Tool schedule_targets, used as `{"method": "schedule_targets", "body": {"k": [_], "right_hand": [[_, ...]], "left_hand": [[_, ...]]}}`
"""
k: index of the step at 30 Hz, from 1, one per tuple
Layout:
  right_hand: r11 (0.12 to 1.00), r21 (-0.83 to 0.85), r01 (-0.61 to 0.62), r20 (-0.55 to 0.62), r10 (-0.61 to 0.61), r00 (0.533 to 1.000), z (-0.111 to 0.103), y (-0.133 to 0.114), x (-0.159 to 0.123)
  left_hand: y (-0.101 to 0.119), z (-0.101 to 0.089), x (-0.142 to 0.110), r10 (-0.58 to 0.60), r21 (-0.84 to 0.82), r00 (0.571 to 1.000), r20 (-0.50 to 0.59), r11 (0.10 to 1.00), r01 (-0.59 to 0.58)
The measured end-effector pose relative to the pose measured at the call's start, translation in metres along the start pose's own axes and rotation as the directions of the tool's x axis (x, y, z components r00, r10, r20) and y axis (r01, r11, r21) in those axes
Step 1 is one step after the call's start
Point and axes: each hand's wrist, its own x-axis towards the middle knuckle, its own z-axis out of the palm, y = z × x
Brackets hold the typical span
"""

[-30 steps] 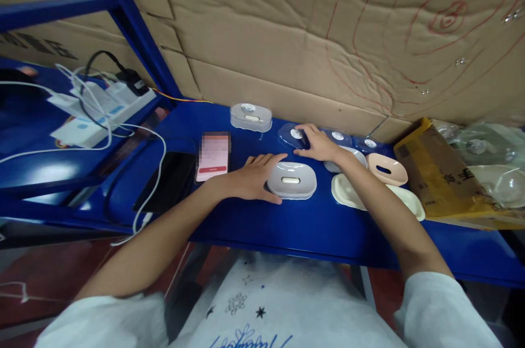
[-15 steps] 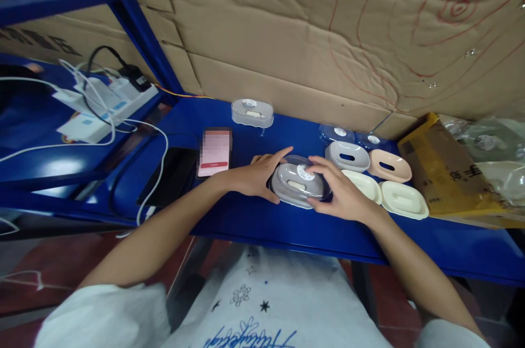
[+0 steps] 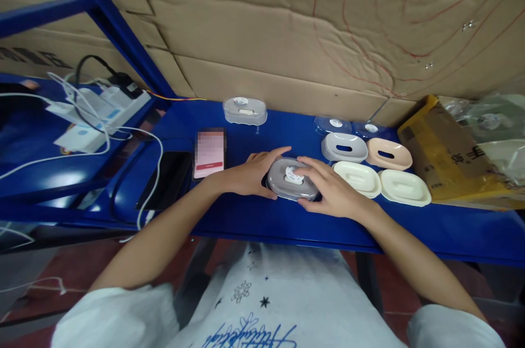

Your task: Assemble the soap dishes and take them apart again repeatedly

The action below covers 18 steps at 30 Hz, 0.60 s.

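A grey oval soap box [image 3: 283, 183] with a clear lid and a round white sticker rests on the blue table between my hands. My left hand [image 3: 256, 174] curves around its left end, thumb at the near side and fingers at the far side. From the right, my right hand [image 3: 334, 189] grips the lid, fingers over the top by the sticker and thumb at the near edge. Right of it lie a grey slotted insert [image 3: 334, 154], a peach slotted insert [image 3: 389, 157], and two cream trays, the nearer-left tray [image 3: 356, 178] and the right tray [image 3: 406, 188].
Another lidded soap box [image 3: 245, 112] stands at the back, and two clear lids, one of them a left lid [image 3: 326, 125], lie against the cardboard wall [image 3: 254, 36]. A phone [image 3: 210, 154] and a power strip [image 3: 106, 112] with cables are left. A taped carton [image 3: 455, 162] stands right.
The clear lid, askew on the grey box before, now sits lower and in line with it. Both hands stay around the box; the view has shifted slightly.
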Motion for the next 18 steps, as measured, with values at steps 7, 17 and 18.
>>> {"method": "schedule_targets", "body": {"k": [7,17,18], "right_hand": [[1.000,-0.008,0.006,0.003,-0.006,1.000,0.0009,-0.0016,0.0013],[0.998,-0.054,0.020,0.028,-0.018,0.999,0.0080,0.0000,0.0032],[0.999,-0.051,0.014,0.019,-0.013,1.000,0.0094,0.0006,0.0036]], "left_hand": [[0.0007,0.0011,-0.0020,0.040,0.052,0.999,-0.001,0.998,-0.040],[-0.0020,0.0022,-0.0001,0.039,0.073,0.999,-0.018,0.997,-0.037],[-0.0021,0.0020,0.0006,0.035,0.073,0.999,-0.020,0.997,-0.033]]}}
